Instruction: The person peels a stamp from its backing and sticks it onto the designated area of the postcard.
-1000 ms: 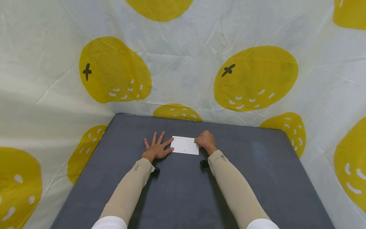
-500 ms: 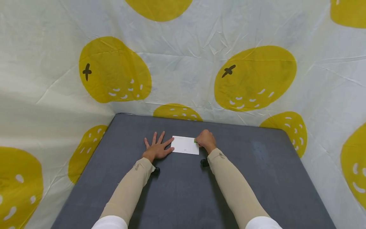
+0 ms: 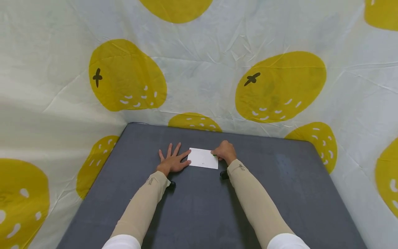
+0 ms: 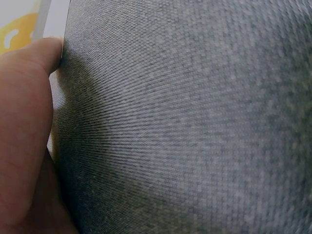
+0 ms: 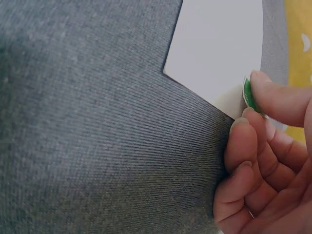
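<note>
A white card (image 3: 202,158) with a small faint mark near its lower edge lies flat on the dark grey table. My left hand (image 3: 172,163) rests on the table with fingers spread; its thumb and index finger touch the card's left edge. In the left wrist view, the thumb (image 4: 46,53) lies on the card's edge. At the upper right corner, my right hand (image 3: 225,151) pinches a small, thin green sticker (image 5: 249,94) with a pale edge between thumb and index finger. The sticker stands bent up from the card in the right wrist view; the other fingers are curled.
The grey fabric-covered table (image 3: 199,207) extends around the card on all sides. Behind it hangs a white cloth (image 3: 199,79) with large yellow fruit prints. A small black device (image 3: 224,175) sits under the right wrist, another black device (image 3: 172,185) by the left.
The green sticker looks smaller at the card's corner, and the right index finger now reaches slightly further out over it. The left hand and card keep their places; the head view shifts slightly.
</note>
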Motion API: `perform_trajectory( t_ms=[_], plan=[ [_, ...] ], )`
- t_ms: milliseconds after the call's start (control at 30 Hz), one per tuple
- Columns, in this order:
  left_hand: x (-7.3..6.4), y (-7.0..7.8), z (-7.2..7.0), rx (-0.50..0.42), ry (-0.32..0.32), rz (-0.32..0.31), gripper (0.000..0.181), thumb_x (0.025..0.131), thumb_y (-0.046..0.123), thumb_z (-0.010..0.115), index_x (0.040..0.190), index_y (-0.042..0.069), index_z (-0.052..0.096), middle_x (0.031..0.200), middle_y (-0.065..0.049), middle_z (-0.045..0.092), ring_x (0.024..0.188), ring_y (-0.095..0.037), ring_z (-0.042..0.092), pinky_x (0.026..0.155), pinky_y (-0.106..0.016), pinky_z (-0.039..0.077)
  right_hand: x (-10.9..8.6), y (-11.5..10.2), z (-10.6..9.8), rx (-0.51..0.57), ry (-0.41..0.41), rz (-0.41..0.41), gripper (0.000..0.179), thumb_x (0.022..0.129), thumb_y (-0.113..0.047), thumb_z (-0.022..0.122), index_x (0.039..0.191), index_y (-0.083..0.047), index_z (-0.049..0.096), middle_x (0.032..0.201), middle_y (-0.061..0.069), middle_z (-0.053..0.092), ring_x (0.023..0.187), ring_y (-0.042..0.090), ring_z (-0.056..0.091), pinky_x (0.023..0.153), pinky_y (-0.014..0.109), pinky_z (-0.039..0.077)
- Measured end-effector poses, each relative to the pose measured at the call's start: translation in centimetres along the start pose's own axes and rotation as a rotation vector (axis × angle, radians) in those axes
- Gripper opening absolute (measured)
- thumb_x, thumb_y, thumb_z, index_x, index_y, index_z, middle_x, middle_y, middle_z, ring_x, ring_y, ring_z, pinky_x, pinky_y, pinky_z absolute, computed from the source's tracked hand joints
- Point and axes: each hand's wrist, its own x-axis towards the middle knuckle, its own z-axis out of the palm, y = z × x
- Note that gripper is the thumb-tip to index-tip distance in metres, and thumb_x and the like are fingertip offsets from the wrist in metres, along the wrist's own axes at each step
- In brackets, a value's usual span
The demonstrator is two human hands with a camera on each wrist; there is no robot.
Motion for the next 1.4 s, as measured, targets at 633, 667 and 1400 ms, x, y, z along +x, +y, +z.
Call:
perform_trajectory(
  t_ms=[633, 667, 1400],
  plan=[
    [0.6, -0.2, 0.1, -0.032, -0.031, -0.009, 0.067, 0.103, 0.071, 0.037, 0.164, 0.051, 0.018, 0.178, 0.003, -0.014, 0.160, -0.036, -0.028, 0.112, -0.077, -0.029, -0.8, 0.8, -1.1, -0.021, -0.050, 0.006, 0.035, 0.091, -0.036, 0.080, 0.079, -0.004, 0.072, 0.058, 0.005, 0.063, 0.054, 0.019, 0.064, 0.055, 0.031, 0.053],
    [0.4, 0.0, -0.1, -0.025, -0.025, -0.007, 0.066, 0.104, 0.070, 0.037, 0.164, 0.050, 0.019, 0.178, 0.002, -0.013, 0.161, -0.037, -0.026, 0.113, -0.077, -0.027, -0.8, 0.8, -1.2, -0.011, -0.058, 0.018, 0.035, 0.091, -0.036, 0.080, 0.081, -0.003, 0.073, 0.059, 0.005, 0.064, 0.054, 0.018, 0.064, 0.055, 0.031, 0.053],
    [1.6, -1.3, 1.2, -0.012, -0.024, -0.011, 0.069, 0.100, 0.078, 0.033, 0.163, 0.055, 0.013, 0.177, 0.005, -0.017, 0.159, -0.036, -0.030, 0.112, -0.078, -0.028, -1.6, 1.7, -0.7, -0.057, -0.002, -0.076, 0.036, 0.083, -0.033, 0.088, 0.067, -0.006, 0.071, 0.057, 0.009, 0.068, 0.059, 0.024, 0.068, 0.066, 0.034, 0.053]
  ],
)
